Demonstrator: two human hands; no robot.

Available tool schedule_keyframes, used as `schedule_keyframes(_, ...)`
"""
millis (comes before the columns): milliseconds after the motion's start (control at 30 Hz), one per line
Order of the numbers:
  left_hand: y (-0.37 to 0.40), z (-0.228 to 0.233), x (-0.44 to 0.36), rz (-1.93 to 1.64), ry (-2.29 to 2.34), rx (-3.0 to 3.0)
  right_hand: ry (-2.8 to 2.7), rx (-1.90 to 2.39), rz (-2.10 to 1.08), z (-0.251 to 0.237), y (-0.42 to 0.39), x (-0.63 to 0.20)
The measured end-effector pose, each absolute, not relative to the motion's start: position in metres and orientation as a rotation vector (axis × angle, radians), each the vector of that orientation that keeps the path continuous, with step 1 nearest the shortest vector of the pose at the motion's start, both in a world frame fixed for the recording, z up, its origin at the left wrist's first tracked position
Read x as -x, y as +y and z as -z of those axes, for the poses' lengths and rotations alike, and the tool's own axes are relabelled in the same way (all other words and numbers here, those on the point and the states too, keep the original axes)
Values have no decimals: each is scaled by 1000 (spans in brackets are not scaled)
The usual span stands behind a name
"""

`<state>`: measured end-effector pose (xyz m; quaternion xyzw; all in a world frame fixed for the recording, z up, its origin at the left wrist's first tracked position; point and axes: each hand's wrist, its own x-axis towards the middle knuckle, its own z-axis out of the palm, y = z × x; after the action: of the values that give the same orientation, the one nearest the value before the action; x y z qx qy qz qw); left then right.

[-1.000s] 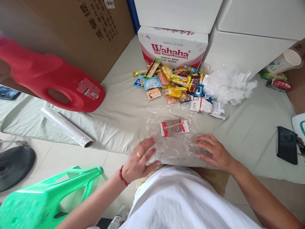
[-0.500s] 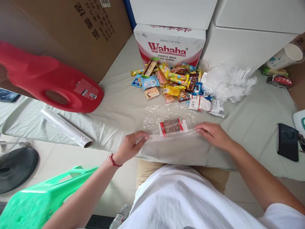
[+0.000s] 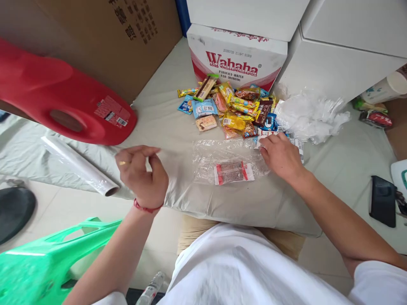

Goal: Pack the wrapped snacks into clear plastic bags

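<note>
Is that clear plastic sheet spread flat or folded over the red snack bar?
Folded over: the clear plastic sheet covers the red snack bar, its near edge doubled up along the bar. The right hand rests at its far corner.

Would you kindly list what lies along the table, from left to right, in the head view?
Red jug → plastic wrap roll → left hand → wrapped snack bar → right hand → black phone.

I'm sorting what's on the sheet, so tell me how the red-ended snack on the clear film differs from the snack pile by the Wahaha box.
The red-ended snack lies alone on the clear film; the snack pile is many wrappers overlapping on the bare sheet. The single one is red and white; the pile is mixed yellow, blue, brown. The right hand lies between them; the left hand touches neither. Both are wrapped.
</note>
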<state>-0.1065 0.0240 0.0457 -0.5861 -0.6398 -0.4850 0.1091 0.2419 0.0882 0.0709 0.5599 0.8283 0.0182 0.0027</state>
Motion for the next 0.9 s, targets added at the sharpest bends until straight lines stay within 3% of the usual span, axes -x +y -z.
schedule_keyframes(100, 0, -58, 66, 1395, -1547, 2379, 2756, -1500, 63, -75, 109, -218)
schedule_keyframes(167, -5, -51, 34, 1192, -1469, 2690, 2755, -1321, 170, -70, 124, -196)
schedule_keyframes(367, 11, -11, -10, 443, -1758, 2735, 2569, -1296, 129, -45, 157, -155)
schedule_keyframes(633, 10, -9, -7, 269, -1861, 2730, 2797, -1175, 221, -58, 160, -170)
schedule_keyframes(900, 7, 2, -9, 462, -2062, 2713, 2752, -1069, 158, -92, 98, -186)
